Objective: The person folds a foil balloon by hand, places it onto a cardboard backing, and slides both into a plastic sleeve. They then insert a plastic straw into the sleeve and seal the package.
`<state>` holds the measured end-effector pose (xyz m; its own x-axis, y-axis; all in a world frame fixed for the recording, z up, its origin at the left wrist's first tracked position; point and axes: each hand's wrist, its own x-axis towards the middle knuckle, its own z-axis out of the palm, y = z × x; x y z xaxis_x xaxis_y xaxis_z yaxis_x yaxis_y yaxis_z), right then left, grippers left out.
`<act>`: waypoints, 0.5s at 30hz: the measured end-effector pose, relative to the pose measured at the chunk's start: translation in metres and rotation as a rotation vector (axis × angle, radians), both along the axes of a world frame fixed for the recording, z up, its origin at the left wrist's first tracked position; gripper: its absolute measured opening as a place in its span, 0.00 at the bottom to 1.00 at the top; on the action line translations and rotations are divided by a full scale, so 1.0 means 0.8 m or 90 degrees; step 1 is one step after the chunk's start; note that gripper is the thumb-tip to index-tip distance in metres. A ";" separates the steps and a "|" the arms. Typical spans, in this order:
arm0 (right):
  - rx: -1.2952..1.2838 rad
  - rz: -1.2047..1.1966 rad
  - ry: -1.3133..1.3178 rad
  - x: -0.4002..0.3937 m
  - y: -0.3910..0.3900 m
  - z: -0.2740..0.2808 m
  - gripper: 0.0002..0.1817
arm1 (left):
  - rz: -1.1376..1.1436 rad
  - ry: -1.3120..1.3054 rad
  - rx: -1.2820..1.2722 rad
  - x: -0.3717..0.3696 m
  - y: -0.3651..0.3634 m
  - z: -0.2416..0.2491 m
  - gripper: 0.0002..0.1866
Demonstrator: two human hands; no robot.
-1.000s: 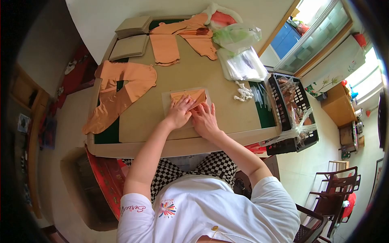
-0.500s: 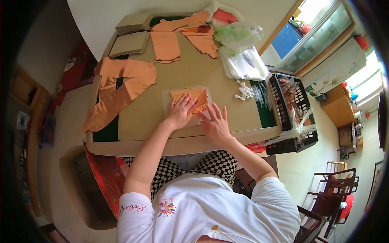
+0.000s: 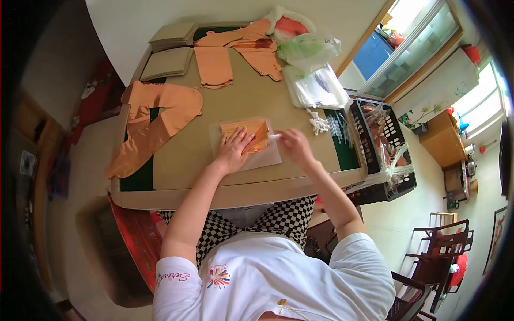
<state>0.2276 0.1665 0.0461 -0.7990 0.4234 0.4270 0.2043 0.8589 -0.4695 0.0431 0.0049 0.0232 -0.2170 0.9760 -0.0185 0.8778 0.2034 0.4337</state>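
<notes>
A folded orange foil piece lies on a translucent plastic sheet or bag near the table's front edge. My left hand presses flat on the foil with its fingers spread. Just right of the foil, my right hand has its fingers pinched together at the plastic's right edge. A small whitish bit shows at its fingertips, perhaps part of the plastic. Larger flat orange foil shapes lie at the table's left and back.
Stacked grey-brown sheets lie at the back left. Clear bags, small white pieces and clear sticks are on the right. A black crate stands beside the table's right edge.
My right hand has moved off the foil to the right, and its spread fingers have closed into a pinch. My left hand stays on the foil. The view has shifted slightly.
</notes>
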 end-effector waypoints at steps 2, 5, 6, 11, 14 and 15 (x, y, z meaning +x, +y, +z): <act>-0.009 0.026 0.046 -0.009 -0.033 0.002 0.13 | 0.001 -0.009 0.000 0.000 0.001 0.001 0.30; 0.028 0.043 0.066 -0.008 -0.045 -0.010 0.16 | 0.007 -0.015 0.012 0.000 0.000 -0.002 0.29; 0.048 0.041 0.064 -0.005 -0.047 -0.012 0.17 | 0.007 -0.017 0.018 0.000 0.000 -0.003 0.29; 0.138 0.081 -0.077 -0.009 -0.068 -0.021 0.21 | 0.001 -0.021 0.027 -0.003 0.001 -0.008 0.29; 0.129 0.088 -0.117 -0.020 -0.067 -0.025 0.22 | 0.005 -0.025 0.022 -0.003 0.000 -0.004 0.29; 0.121 0.091 -0.126 -0.023 -0.067 -0.022 0.22 | 0.006 -0.028 0.019 -0.002 0.001 -0.003 0.29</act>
